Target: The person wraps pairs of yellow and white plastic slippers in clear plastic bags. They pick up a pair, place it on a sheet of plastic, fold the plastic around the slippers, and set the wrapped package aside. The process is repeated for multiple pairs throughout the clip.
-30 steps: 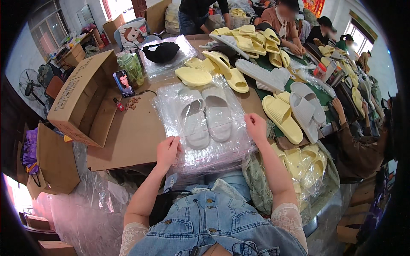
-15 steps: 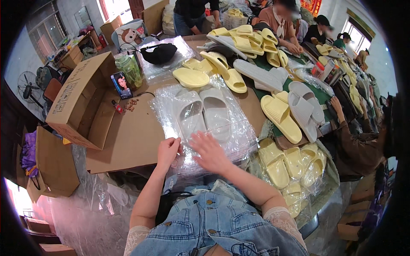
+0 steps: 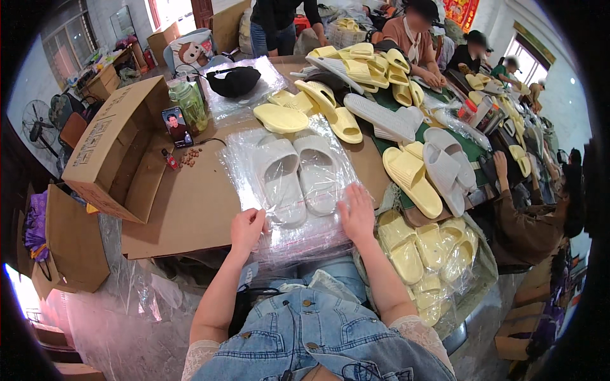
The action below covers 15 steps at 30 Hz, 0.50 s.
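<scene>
A pair of light grey slippers [image 3: 280, 186] lies side by side in a clear plastic bag [image 3: 293, 230] in front of me, on a stack of similar bags. At the bag's near left edge, my left hand [image 3: 246, 230] is closed, with the fingers curled in and pinching the plastic. My right hand [image 3: 358, 214] rests on the right edge of the bag, its fingers stretched out and holding nothing. Just beyond the bag sits a yellow slipper [image 3: 279, 119]. Loose yellow slippers [image 3: 412, 182] and grey slippers [image 3: 448, 166] lie to the right.
On the left stand an open cardboard box [image 3: 117, 149], a phone [image 3: 176, 127] and a green jar [image 3: 189, 105]. A black pouch [image 3: 234, 81] lies at the back. Bagged yellow slippers [image 3: 400, 247] fill a sack beside my right arm. Several people work across and along the tables.
My right hand has moved from the bag's near middle to its right edge. The left hand stays pinched at the near left edge.
</scene>
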Available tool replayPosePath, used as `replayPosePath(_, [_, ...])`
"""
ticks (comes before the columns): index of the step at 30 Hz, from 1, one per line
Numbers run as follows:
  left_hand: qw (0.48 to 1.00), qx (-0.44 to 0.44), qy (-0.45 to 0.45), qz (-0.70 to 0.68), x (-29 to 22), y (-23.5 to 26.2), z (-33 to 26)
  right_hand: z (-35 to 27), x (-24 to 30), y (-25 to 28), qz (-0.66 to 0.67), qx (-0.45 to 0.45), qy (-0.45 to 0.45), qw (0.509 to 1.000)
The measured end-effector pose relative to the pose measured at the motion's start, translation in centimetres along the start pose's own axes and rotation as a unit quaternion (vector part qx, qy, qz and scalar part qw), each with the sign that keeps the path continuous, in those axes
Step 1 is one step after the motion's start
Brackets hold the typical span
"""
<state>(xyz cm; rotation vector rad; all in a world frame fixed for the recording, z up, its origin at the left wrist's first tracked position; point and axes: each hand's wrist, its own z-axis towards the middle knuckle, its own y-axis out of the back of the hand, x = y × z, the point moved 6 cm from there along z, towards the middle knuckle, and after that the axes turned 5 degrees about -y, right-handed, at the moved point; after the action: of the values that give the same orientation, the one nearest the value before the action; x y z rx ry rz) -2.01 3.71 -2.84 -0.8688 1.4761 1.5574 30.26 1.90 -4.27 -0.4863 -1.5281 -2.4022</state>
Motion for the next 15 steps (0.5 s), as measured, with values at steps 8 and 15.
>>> replayPosePath(8, [0.999,-0.027,0.013,0.044,0.3,0.0,-0.1,-0.2,7.0,4.1,0.051,-0.042,0.087,0.994])
replayPosePath(15, [0.999,-0.047,0.014,0.023,-0.4,0.2,-0.3,-1.5,11.4,-0.4,0.054,0.064,0.165,0.983])
